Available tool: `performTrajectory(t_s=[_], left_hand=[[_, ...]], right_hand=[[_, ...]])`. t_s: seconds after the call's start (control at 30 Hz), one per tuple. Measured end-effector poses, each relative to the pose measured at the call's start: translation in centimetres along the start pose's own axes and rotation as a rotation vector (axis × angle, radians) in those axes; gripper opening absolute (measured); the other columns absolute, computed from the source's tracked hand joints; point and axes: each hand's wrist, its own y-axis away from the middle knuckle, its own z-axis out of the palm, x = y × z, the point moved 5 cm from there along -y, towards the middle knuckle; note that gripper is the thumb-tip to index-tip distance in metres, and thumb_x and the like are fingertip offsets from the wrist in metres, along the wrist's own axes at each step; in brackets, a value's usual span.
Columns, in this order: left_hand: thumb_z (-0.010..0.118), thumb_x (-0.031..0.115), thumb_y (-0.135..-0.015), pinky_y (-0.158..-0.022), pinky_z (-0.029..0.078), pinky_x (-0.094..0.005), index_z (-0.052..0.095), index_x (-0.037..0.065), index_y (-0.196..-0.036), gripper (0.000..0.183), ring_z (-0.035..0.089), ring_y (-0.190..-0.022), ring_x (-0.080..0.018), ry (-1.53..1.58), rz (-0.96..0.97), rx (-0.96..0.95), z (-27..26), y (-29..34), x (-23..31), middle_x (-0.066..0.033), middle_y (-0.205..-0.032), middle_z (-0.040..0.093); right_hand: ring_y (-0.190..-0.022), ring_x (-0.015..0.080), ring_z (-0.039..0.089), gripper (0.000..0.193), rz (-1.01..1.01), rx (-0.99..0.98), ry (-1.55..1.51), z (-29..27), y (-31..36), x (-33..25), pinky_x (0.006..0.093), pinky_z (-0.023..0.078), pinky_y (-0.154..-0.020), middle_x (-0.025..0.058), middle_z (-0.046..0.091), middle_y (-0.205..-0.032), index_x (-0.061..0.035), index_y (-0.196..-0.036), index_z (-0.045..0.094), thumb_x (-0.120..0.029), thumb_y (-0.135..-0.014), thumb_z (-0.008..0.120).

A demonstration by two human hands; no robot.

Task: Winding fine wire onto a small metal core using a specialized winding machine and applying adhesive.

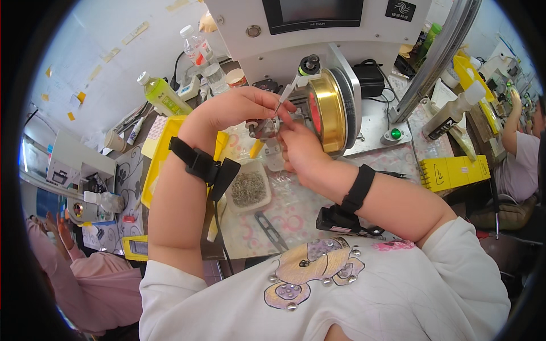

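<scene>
Pink-patterned tabletop (304,204), gold drum (332,113) just beside right hand (305,149), left hand (244,106) near, both curled, holds unclear

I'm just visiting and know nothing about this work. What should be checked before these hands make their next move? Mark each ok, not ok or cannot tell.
1. Left hand and right hand together, left of the gold wheel: ok.
2. Something firmly pinched between them: cannot tell; the spot is small and partly covered.
3. Right hand safely apart from the gold wheel: cannot tell; it looks close.
4. Gold wheel standing still: cannot tell from one picture.
5. White tray of small metallic pieces upright on the table: ok.
</scene>
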Motion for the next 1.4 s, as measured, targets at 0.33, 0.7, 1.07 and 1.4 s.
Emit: performTrajectory(t_s=[0.33, 0.7, 1.07, 1.4], left_hand=[[0.060, 0.007, -0.087, -0.094, 0.044, -0.0310, 0.068, 0.002, -0.097, 0.014, 0.058, -0.106, -0.0165, 0.123, -0.060, -0.110, -0.6, -1.2, -1.2, -0.0105, -0.127, 0.059], [0.061, 0.006, -0.085, -0.092, 0.042, -0.0373, 0.059, 0.003, -0.081, 0.006, 0.057, -0.104, -0.0230, -0.436, 0.415, 0.519, 4.2, 8.4, 5.8, -0.0108, -0.105, 0.064], [0.049, 0.002, -0.096, -0.094, 0.044, -0.0364, 0.057, 0.002, -0.094, 0.008, 0.061, -0.105, -0.0257, 0.097, 0.554, 0.835, 11.5, 7.9, 0.4, -0.0091, -0.091, 0.065], [0.048, 0.001, -0.096, -0.088, 0.047, -0.0338, 0.056, 0.002, -0.095, 0.009, 0.061, -0.104, -0.0242, 0.140, 0.471, 0.862, 11.8, 7.4, -1.5, -0.0083, -0.093, 0.063]], right_hand=[[-0.059, 0.0077, 0.034, 0.015, -0.051, 0.008, 0.014, 0.1, -0.6, -0.1, 0.0257, 0.028, -0.053, -0.0040, 0.045, -0.078, -0.0142, -0.104, 0.051, -0.024, -0.099, 0.042], [-0.069, 0.0119, 0.052, 0.037, -0.008, -0.258, 0.315, -2.2, 6.2, -0.4, 0.0318, 0.047, -0.059, 0.0011, 0.051, -0.081, -0.0100, -0.129, 0.041, -0.023, -0.097, 0.053], [-0.081, 0.0275, 0.061, 0.035, -0.926, -0.345, 1.699, -7.7, 8.4, -2.4, 0.0393, 0.050, -0.067, 0.0092, 0.058, -0.087, -0.0113, -0.110, 0.061, -0.010, -0.076, 0.062], [-0.077, 0.0245, 0.060, 0.042, -0.918, -0.395, 1.833, -7.2, 6.6, -0.3, 0.0365, 0.050, -0.061, 0.0042, 0.055, -0.087, -0.0177, -0.116, 0.062, -0.013, -0.074, 0.061]])
